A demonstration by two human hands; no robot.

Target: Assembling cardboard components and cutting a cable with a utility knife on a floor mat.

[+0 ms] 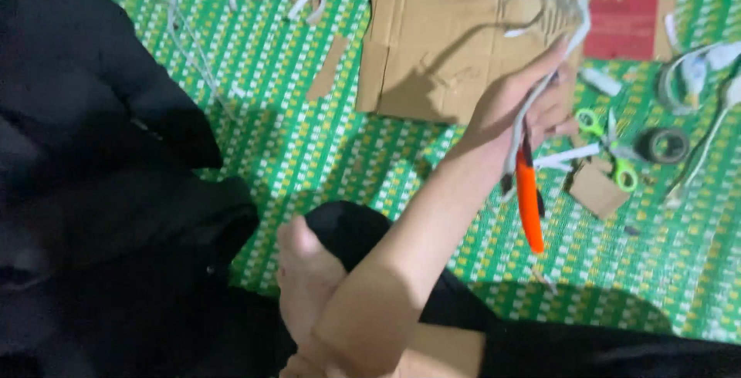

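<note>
My right hand [519, 102] is raised over the green patterned mat [293, 139], with the forearm coming up from the bottom centre. Its fingers are closed around a white cable [573, 21] that loops up past the fingertips. The same hand also grips an orange-handled tool [529, 207], which hangs down below the palm. The tool's working end is hidden inside the hand. My left hand is not in view. A bare foot [307, 270] rests beside my elbow.
A flat cardboard sheet [432, 38] lies behind the hand, with a red packet [625, 11] at its right. Green-handled scissors [611, 149], a tape roll [668, 145], a small cardboard piece [598, 190] and more white cables [698, 77] lie to the right. Black clothing [93, 193] fills the left.
</note>
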